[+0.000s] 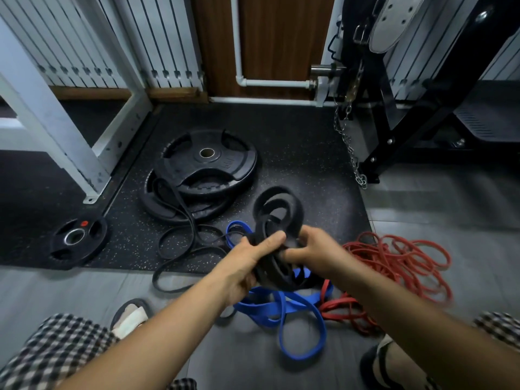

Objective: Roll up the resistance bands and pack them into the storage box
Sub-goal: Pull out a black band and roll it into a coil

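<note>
Above the floor, mid-view, a black band (297, 213) is held as a loose coil by both hands. The left hand (250, 263) is closed round the coil's left side, with the thumb laid across its front. The right hand (318, 251) is curled round the right side. The coil's long axis runs away from the person: its free loops point toward the far wall, and its near end hangs below the hands. Its turns cannot be counted surely; perhaps three or four are wound. Under the hands a blue band (270, 305) is spread in loops on the floor, with red bands (380, 254) heaped just beside it on the right. A thin black band (185, 213) is draped from the mat (295, 153) onto stacked plates (208, 164).
</note>
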{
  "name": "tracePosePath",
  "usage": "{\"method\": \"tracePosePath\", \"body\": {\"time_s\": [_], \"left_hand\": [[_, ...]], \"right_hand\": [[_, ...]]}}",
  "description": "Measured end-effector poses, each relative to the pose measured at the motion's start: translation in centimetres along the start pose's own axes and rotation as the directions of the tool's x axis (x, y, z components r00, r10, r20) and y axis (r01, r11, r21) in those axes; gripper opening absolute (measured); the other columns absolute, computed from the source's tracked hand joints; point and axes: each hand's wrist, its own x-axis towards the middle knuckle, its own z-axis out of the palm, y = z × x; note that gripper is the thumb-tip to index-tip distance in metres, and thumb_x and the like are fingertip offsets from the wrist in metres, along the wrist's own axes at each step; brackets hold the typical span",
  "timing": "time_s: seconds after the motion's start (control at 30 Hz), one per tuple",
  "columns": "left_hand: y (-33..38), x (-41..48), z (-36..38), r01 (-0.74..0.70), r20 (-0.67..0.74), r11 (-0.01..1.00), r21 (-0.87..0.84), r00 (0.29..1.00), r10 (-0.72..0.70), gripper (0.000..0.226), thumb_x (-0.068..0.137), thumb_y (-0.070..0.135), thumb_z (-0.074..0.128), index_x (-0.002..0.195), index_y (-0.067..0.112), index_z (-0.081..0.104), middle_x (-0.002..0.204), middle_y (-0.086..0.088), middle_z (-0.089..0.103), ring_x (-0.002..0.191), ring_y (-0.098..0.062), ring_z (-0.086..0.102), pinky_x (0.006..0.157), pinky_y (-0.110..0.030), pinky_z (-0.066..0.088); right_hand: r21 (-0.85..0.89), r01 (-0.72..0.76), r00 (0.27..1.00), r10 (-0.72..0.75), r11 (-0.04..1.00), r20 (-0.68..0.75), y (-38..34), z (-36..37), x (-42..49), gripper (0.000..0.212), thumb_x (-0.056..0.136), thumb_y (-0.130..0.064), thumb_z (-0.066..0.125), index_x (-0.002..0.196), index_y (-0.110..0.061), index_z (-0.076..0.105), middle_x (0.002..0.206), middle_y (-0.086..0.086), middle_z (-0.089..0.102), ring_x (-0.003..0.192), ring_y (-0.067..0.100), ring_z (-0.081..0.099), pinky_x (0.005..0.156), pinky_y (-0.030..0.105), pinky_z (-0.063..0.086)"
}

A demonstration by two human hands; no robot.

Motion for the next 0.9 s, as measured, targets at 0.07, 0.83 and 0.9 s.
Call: {"method": "tracePosePath", "body": {"time_s": [0.07,0.83,0.9], "left_hand": [[-0.4,0.2,-0.4,0.031,-0.091,0.999,0.029,0.995,-0.028,0.044,0.059,0.028,0.073,0.099,0.012,0.064,0.085,-0.011,0.071,0.070,-0.024,0.068,0.066,-0.042,0.057],[3.5,-3.9,-28.6,0.393,-0.742,0.660,0.641,0.540,0.398,0.059,0.061,0.015,0.084,0.111,0.009,0.055,0.110,-0.017,0.064,0.095,-0.034,0.061,0.082,-0.035,0.051],[0.4,-3.2,-31.2,0.418,-0.776,0.724,0.549,0.576,0.257,0.062,0.064,0.011,0.083,0.114,0.004,0.048,0.109,-0.014,0.060,0.090,-0.034,0.059,0.072,-0.025,0.050]], "right_hand": [[-0.080,0.060,0.998,-0.058,0.995,0.028,0.2,1.0,-0.1,0.024,0.077,-0.004,0.063,0.095,-0.019,0.059,0.084,0.005,0.067,0.075,0.014,0.063,0.071,0.028,0.051],[-0.439,-0.051,0.953,0.175,0.897,0.247,1.0,3.2,3.4,0.015,0.090,-0.027,0.056,0.105,-0.024,0.057,0.090,-0.005,0.067,0.075,0.004,0.062,0.061,0.010,0.046],[-0.415,-0.114,0.950,0.221,0.903,0.219,1.7,3.3,4.2,0.019,0.089,-0.022,0.058,0.108,-0.019,0.058,0.089,-0.003,0.067,0.071,0.004,0.063,0.059,0.011,0.046]]}}
